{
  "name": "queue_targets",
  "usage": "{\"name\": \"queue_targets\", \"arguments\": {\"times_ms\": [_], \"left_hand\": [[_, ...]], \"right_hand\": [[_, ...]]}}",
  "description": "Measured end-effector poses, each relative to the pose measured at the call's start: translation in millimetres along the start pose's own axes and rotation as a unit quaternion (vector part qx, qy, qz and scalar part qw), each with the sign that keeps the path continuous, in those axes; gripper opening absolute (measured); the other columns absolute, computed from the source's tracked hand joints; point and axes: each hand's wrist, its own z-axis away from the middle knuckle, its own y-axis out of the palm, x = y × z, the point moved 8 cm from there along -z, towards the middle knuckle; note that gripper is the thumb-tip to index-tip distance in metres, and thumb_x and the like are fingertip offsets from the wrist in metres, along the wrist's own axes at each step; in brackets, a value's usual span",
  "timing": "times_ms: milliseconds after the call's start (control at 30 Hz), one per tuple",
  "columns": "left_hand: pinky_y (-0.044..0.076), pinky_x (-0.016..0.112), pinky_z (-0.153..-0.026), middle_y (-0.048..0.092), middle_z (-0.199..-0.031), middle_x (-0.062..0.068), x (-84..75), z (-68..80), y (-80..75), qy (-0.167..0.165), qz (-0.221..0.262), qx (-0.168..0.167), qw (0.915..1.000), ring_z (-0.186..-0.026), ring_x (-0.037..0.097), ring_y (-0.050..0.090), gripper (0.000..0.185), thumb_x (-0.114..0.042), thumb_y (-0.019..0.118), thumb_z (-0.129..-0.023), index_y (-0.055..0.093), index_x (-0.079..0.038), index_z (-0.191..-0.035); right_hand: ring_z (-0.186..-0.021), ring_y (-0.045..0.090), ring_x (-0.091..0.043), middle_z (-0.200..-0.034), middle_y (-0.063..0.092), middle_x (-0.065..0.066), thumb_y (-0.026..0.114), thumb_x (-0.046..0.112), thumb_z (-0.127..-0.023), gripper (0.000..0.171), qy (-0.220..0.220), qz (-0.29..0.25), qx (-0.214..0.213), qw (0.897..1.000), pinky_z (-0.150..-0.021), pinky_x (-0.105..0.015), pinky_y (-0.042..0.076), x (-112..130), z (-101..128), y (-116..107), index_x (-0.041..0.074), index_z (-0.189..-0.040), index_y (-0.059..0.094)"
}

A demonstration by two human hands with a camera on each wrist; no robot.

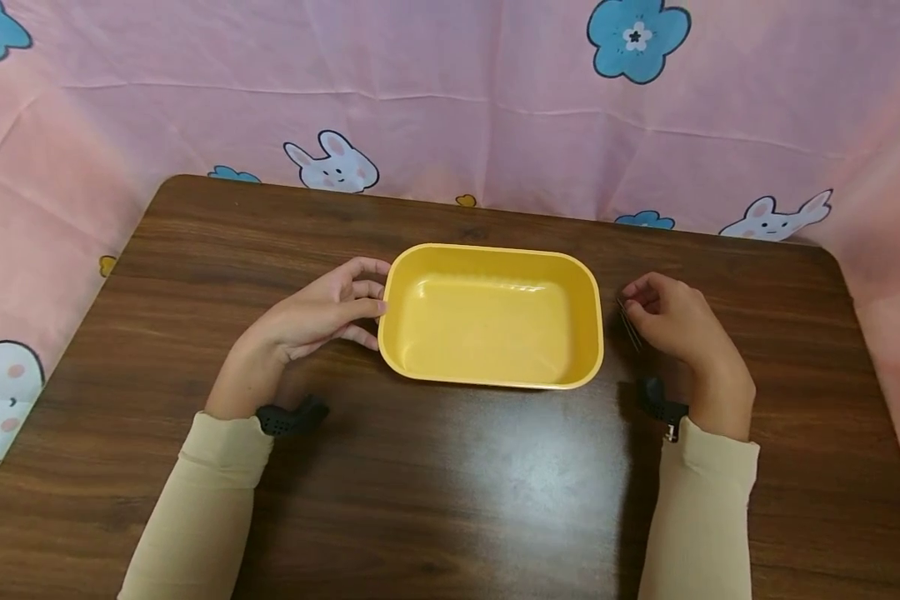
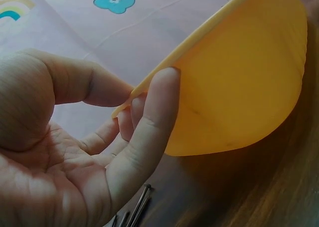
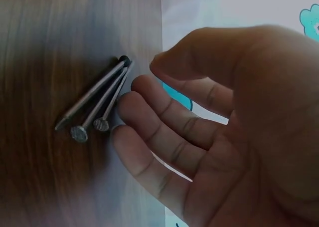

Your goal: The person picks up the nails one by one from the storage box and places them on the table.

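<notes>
A yellow plastic tub (image 1: pixel 487 329), with nothing in it, stands on the table. My left hand (image 1: pixel 311 312) holds its left end, and in the left wrist view the thumb and fingers (image 2: pixel 162 97) pinch the rim and side wall. Right of the tub, my right hand (image 1: pixel 671 321) hovers close beside three metal nails (image 1: pixel 630 327). The right wrist view shows these nails (image 3: pixel 99 100) lying together, two heads toward the near end and one at the far end. My right fingers (image 3: pixel 144 107) are loosely bent, with nothing between them and the thumb.
Below the left hand, in the left wrist view, several thin metal nails (image 2: pixel 137 209) show in part. The brown wooden table (image 1: pixel 420 500) ends at a pink patterned cloth (image 1: pixel 457 100) behind it. A black wrist strap (image 1: pixel 292 417) is on each arm.
</notes>
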Motion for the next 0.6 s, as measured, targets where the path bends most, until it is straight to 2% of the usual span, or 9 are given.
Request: {"name": "queue_targets", "arguments": {"times_ms": [300, 500, 600], "left_hand": [[0.068, 0.039, -0.079, 0.058, -0.124, 0.018, 5.7, 6.2, 0.5, 0.001, -0.010, -0.003, 0.9999, -0.095, 0.022, 0.072, 0.057, -0.004, 0.057, -0.105, 0.028, -0.006, -0.154], [0.068, 0.038, -0.081, 0.058, -0.124, 0.017, 1.6, 6.4, -0.2, 0.006, -0.016, -0.004, 0.9998, -0.095, 0.021, 0.072, 0.057, -0.006, 0.058, -0.105, 0.028, -0.006, -0.154], [0.068, 0.038, -0.082, 0.058, -0.124, 0.017, -0.6, 4.0, 0.3, 0.006, -0.020, -0.003, 0.9998, -0.096, 0.022, 0.072, 0.058, -0.007, 0.058, -0.105, 0.028, -0.006, -0.154]], "right_hand": [[-0.111, 0.063, -0.038, -0.125, 0.067, -0.025, 0.055, 0.025, -0.107, 0.036, -0.008, -0.005, 0.000, 1.000, -0.102, -0.058, 0.056, -3.3, 5.0, 4.4, 0.001, -0.134, 0.060], [-0.110, 0.064, -0.037, -0.125, 0.068, -0.025, 0.055, 0.026, -0.108, 0.037, -0.023, -0.005, 0.000, 1.000, -0.099, -0.054, 0.057, -2.9, 3.5, 3.2, 0.000, -0.134, 0.061], [-0.112, 0.063, -0.039, -0.127, 0.067, -0.027, 0.054, 0.026, -0.108, 0.040, -0.016, -0.006, 0.005, 1.000, -0.101, -0.058, 0.057, -5.1, 3.2, 2.8, -0.001, -0.137, 0.059]]}}
